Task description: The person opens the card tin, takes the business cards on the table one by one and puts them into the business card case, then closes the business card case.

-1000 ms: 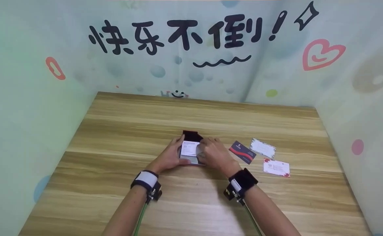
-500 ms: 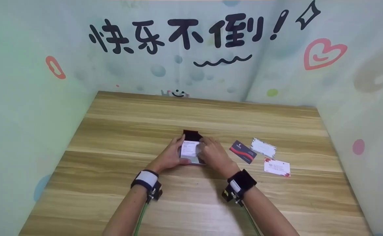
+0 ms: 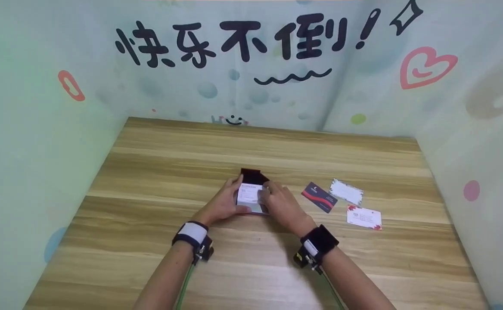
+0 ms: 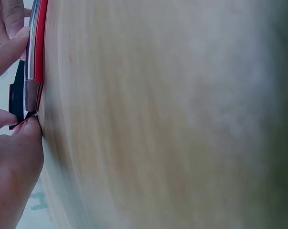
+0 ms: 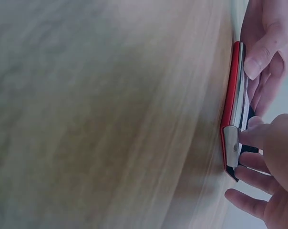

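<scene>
A small card case with a metal tray, a red cover and a dark flap lies on the wooden table at the centre of the head view. Its red side faces the table in the left wrist view. A white business card with printed lines sits in its tray. My left hand grips the case from the left, thumb along the near edge, fingers by the flap. My right hand, fingers bent, pinches the card at its right edge. In the right wrist view its other fingers spread past the metal end.
Right of the hands lie three loose cards: a dark card with a red stripe, a white card with a leafy border, and a white card with red corners. Patterned cloth walls enclose the table at the back and sides.
Both hands stay at the case, with small finger shifts of the right hand at the card. The whole head view has moved slightly up; the loose cards lie as before.
</scene>
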Action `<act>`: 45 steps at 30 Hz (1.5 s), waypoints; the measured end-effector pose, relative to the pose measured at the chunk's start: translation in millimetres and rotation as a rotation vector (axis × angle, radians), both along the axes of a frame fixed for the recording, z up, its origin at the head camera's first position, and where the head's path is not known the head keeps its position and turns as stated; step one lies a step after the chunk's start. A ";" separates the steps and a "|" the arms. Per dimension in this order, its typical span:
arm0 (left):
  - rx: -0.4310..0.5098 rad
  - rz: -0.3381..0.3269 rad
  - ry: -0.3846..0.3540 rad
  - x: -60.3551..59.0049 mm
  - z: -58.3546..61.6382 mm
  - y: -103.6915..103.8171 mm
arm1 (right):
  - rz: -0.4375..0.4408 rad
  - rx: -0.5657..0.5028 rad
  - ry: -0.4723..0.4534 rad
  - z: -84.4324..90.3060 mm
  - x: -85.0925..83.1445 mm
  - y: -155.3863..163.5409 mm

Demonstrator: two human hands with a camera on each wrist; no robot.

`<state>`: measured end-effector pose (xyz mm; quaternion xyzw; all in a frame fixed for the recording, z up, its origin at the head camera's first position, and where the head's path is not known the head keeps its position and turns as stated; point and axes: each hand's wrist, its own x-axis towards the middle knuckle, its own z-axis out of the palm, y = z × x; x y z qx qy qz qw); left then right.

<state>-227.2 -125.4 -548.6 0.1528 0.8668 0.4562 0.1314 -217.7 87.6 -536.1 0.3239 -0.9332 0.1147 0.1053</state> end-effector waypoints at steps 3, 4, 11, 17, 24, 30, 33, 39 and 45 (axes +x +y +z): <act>-0.003 -0.004 0.001 -0.9 1.6 0.2 | 0.015 0.012 0.014 -0.9 1.5 2.1; -0.005 -0.006 0.002 -1.3 1.9 0.2 | 0.025 0.011 0.022 -1.4 2.0 2.7; -0.011 -0.017 0.006 -2.0 1.0 -0.9 | 0.068 -0.013 0.056 -4.6 6.8 4.6; 0.000 -0.015 -0.002 -1.9 0.8 -0.1 | 0.073 -0.011 0.066 -4.6 12.1 5.0; -0.003 -0.021 0.011 -1.2 1.9 0.4 | 0.077 -0.016 0.050 -3.1 18.2 5.4; -0.010 -0.021 0.011 -1.5 0.5 0.4 | 0.083 0.011 0.017 -0.9 24.1 4.6; -0.005 -0.019 0.008 -1.5 1.3 -0.2 | 0.076 0.015 0.024 -1.3 25.9 3.4; -0.041 -0.013 -0.008 0.8 2.0 -1.1 | 0.069 -0.002 0.011 -2.5 28.8 2.7; -0.030 -0.009 -0.007 0.2 3.5 0.9 | 0.058 -0.064 -0.029 -2.7 26.8 4.8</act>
